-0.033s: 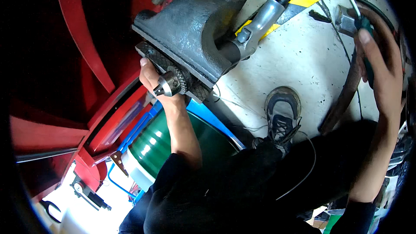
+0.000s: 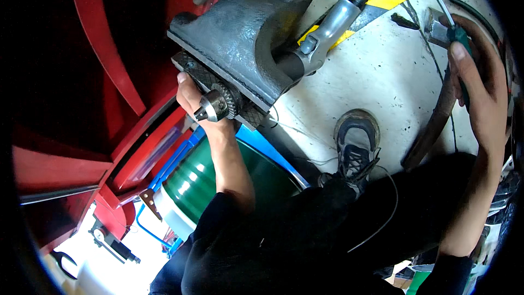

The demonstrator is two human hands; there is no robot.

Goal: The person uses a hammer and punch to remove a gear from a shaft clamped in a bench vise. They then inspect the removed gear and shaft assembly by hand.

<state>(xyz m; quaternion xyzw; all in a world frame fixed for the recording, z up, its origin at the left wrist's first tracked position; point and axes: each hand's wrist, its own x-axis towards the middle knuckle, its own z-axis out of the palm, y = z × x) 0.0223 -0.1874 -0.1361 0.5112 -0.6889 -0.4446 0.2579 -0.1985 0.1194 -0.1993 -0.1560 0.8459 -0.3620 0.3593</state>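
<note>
A grey air drill (image 2: 330,27) is clamped in a heavy dark vise (image 2: 229,27). Its toothed metal drill chuck (image 2: 217,104) sticks out past the jaw on the near side. My left hand (image 2: 192,98) reaches up behind the chuck, closed round its underside, with a fingertip at the jaw's edge; most of its fingers are hidden. Off to the right, my right hand (image 2: 480,84) is wrapped round the green handle of a screwdriver (image 2: 461,35). The pale shaft points up and away, leaving the picture at the top, so its tip is out of sight.
A green drum (image 2: 191,183) and blue frame (image 2: 273,153) stand below the vise. Red metalwork (image 2: 103,49) fills the left. My shoe (image 2: 355,136) is on the pale floor. A brown bar (image 2: 434,123) and grey metal block (image 2: 436,27) lie near my right hand.
The screwdriver in my right hand has shifted down very slightly, and its shaft leans a little more to the left. My left hand stays at the chuck.
</note>
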